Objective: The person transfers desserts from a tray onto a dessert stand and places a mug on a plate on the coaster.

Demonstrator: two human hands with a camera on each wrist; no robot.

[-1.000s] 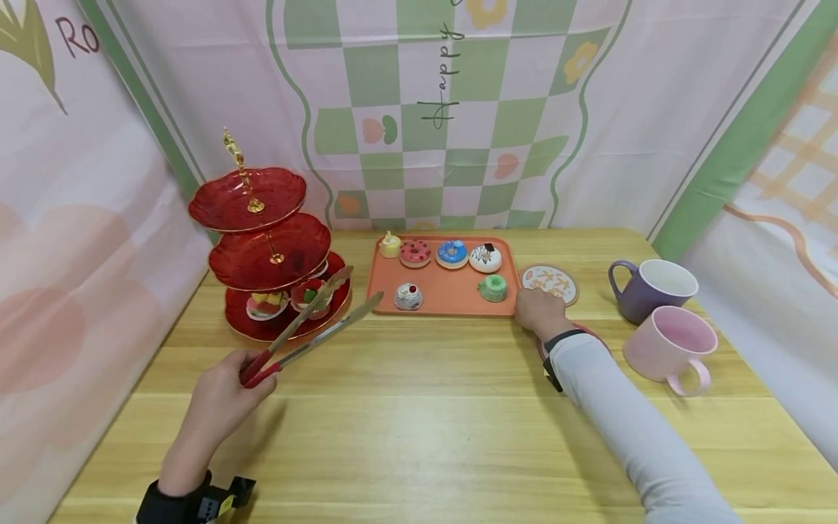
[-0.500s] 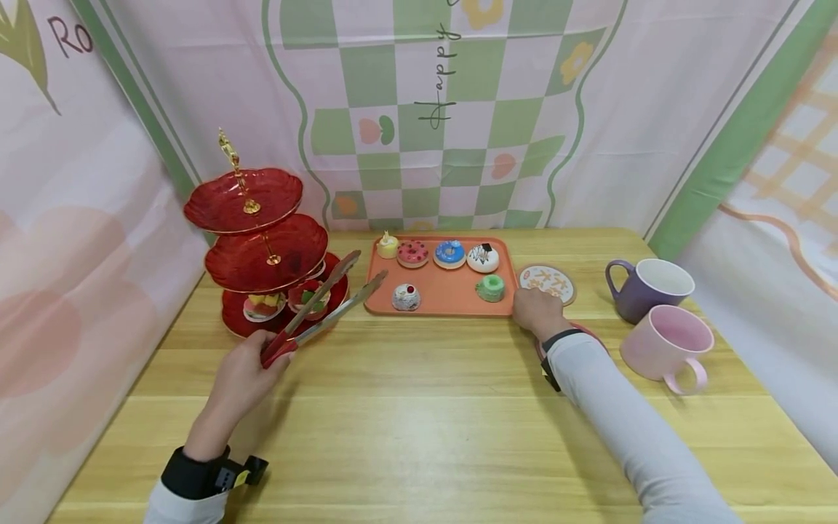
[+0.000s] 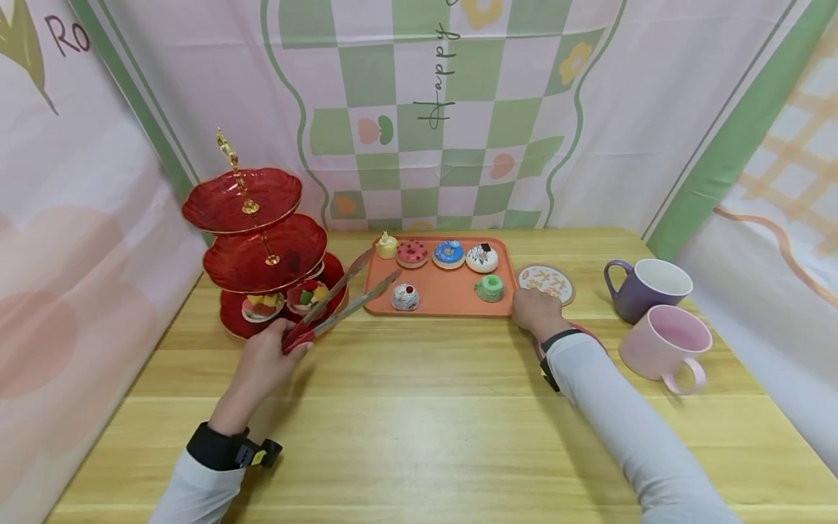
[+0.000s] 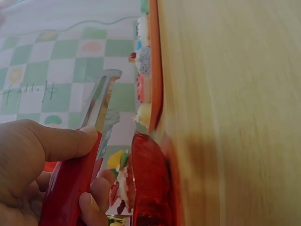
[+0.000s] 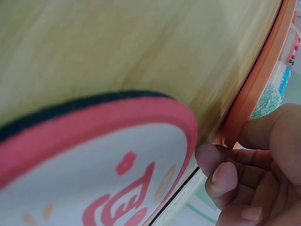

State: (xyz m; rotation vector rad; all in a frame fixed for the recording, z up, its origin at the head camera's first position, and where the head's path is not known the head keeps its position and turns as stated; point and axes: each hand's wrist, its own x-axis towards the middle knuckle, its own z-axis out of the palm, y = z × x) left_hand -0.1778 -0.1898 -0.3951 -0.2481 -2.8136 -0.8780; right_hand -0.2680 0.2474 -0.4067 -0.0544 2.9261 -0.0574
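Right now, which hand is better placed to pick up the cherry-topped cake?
Probably the left hand: it holds the tongs, whose tips appear near that cake. The right hand grips the tray.

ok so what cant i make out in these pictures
Head view: what the bottom red plate holds at the back, covered by the middle plate.
Head view: handle ends of the tongs, covered by the left hand.
Head view: where the right hand meets the tray, hidden by the hand itself.
Right wrist view: the rest of the pink-rimmed coaster, cut off left and below.
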